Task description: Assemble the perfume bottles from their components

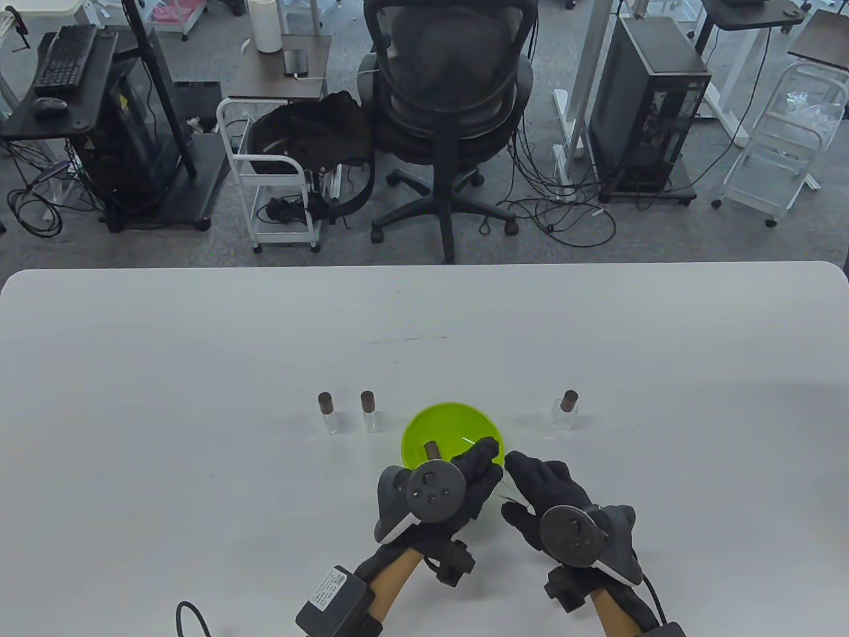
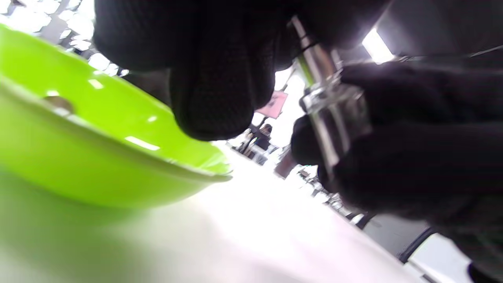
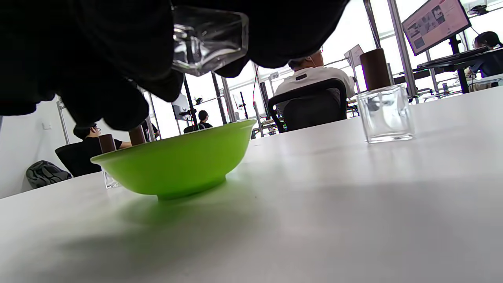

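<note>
Right hand (image 1: 554,494) gripped glass bottle (image 3: 208,37); left hand (image 1: 464,481) pinched its sprayer stem (image 2: 314,59), at bowl's (image 1: 424,431) 5 o'clock rim.

White table (image 1: 199,371), rounded far corners. On it: green bowl (image 1: 434,424) near centre; two capped glass bottles (image 1: 327,413) (image 1: 369,411) standing side by side left of the bowl; one capped glass bottle (image 1: 568,410) standing right of it.
</note>
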The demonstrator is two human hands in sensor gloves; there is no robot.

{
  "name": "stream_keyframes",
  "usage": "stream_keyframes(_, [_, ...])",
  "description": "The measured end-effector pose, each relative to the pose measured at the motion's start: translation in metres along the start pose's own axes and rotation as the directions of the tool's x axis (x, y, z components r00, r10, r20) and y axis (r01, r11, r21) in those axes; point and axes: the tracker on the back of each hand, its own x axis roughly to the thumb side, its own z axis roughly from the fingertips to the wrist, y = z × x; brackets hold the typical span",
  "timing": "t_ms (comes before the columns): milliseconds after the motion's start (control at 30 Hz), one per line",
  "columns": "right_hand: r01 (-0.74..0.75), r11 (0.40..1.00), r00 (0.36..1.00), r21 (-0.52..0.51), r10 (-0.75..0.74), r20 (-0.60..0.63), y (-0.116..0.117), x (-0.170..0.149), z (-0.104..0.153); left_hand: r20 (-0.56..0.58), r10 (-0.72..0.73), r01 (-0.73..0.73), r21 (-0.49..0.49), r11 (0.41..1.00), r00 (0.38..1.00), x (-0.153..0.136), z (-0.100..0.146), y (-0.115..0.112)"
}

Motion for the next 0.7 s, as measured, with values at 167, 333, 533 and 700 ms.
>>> stream_keyframes(167, [-0.017,1.000,1.000,0.006,0.017,0.001,0.002,0.000,0.001,0.057,0.038,-0.035,-0.057,0.998,0.998,0.000,-0.001,0.000])
stream_keyframes(333, [-0.013,1.000,1.000,0.004,0.013,-0.001,0.002,0.001,0.000,0.138,0.076,-0.064,-0.089,0.994,0.988,0.001,0.000,0.000])
stream_keyframes(533, [-0.019,1.000,1.000,-0.012,0.019,0.013,0.002,0.003,0.001,0.033,0.200,-0.199,-0.032,0.980,0.979,-0.013,-0.003,0.002])
stream_keyframes(700, [-0.040,0.999,0.999,-0.016,0.040,0.007,0.002,0.004,0.001,0.013,0.080,-0.079,-0.040,0.996,0.997,-0.007,-0.002,0.002])
